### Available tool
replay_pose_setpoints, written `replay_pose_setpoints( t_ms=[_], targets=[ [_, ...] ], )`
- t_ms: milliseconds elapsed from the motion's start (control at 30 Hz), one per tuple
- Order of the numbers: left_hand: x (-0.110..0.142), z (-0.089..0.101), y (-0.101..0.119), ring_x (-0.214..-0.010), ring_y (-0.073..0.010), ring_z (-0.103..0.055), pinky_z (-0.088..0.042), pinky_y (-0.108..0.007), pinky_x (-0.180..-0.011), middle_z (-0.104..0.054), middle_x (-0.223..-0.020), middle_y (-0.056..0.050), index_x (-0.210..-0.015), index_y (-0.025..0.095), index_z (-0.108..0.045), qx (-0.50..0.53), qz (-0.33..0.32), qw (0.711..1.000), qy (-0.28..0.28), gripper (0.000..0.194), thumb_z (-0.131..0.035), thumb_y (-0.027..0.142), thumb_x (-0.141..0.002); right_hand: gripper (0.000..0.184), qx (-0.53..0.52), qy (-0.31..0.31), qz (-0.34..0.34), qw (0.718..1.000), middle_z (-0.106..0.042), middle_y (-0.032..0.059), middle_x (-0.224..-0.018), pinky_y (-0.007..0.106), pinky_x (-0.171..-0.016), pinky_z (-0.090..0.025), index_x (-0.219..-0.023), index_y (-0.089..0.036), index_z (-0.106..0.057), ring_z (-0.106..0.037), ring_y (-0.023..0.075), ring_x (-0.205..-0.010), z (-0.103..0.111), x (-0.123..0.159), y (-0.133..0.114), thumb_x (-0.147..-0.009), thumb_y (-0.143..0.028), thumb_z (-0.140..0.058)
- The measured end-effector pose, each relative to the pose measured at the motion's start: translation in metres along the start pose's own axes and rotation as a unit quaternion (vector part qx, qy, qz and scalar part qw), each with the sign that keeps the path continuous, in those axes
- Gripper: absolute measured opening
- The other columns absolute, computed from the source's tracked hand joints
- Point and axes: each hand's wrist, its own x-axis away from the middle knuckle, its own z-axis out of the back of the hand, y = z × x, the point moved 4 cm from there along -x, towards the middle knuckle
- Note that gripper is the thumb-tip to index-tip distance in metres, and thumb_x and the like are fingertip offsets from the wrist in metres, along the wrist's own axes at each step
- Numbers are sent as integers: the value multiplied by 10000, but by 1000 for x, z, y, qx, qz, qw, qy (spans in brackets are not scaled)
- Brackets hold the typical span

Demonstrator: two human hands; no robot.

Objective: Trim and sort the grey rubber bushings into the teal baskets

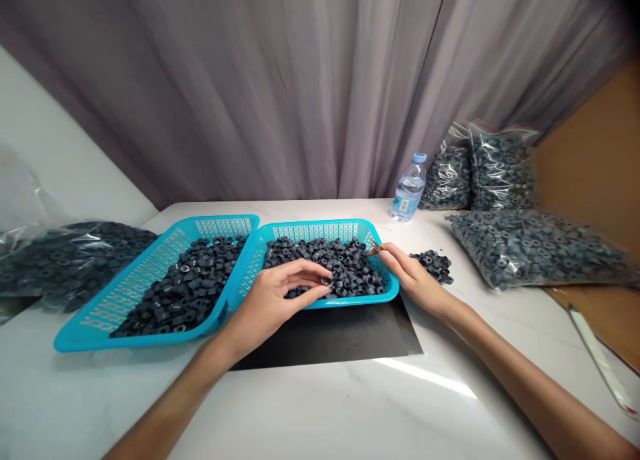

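My left hand (pixel 280 297) is closed in a pinch on a small dark ring-shaped rubber part (pixel 326 281), held above the near edge of the right blue basket (pixel 320 304). At that basket's right rim, my right hand (pixel 407 270) grips a small shiny metal tool (pixel 375 247) between thumb and fingers. Its kind is hard to make out, and most of it is hidden by the hand. Many similar dark rubber parts (pixel 325 253) fill the basket below both hands. To the left, a second blue basket (pixel 95 341) holds more of them.
A loose pile of parts (pixel 434 267) lies right of the baskets. Behind it stands a water bottle (pixel 409 188). Filled plastic bags (pixel 540 247) sit at the right, and another bag (pixel 85 253) at the left. A dark sheet (pixel 330 340) lies under the right basket.
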Motion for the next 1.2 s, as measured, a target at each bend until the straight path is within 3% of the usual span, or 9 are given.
replay_pose_setpoints(
  t_ms=[267,1200],
  targets=[
    [5,-2,5,-969,-154,-733,-592,-268,-950,-765,-1075,-16,-1078,219,-724,48,-35,998,-20,212,-757,271,-875,455,-1,0,1,1000,-668,49,-1283,369,-1004,-413,-1271,-248,-609,-609,260,-1152,0,0,2,-1057,-550,-344],
    [7,-6,6,-931,-170,-736,-599,-304,-921,-775,-1015,-29,-1042,200,-723,41,-27,999,-16,203,-760,298,-868,474,24,0,1,1000,-686,66,-1234,388,-996,-439,-1279,-241,-601,-621,266,-1118,1,2,-1,-1056,-557,-327]
  ],
)
